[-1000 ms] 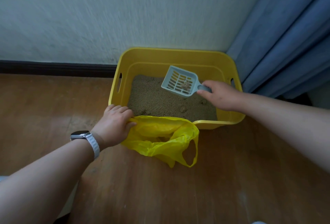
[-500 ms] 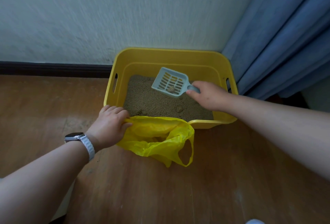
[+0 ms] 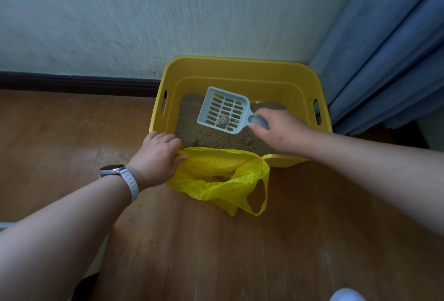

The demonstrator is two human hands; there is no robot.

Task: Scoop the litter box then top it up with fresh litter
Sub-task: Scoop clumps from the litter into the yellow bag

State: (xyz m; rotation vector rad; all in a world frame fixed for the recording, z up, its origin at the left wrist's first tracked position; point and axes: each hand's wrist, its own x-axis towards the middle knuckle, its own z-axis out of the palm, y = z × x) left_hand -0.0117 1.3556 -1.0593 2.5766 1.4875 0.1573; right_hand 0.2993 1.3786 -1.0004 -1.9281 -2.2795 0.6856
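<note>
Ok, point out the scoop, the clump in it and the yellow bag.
scoop (image 3: pixel 223 109): head view, on the slotted blade.
clump (image 3: pixel 223 120): head view, its middle, inside the scoop.
yellow bag (image 3: pixel 211 161): head view, on the film at its open mouth.

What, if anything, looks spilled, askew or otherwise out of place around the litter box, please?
Nothing stands out. The right hand holds the scoop over the litter box with one clump in it, and the left hand grips the yellow bag open at the near rim.
</note>
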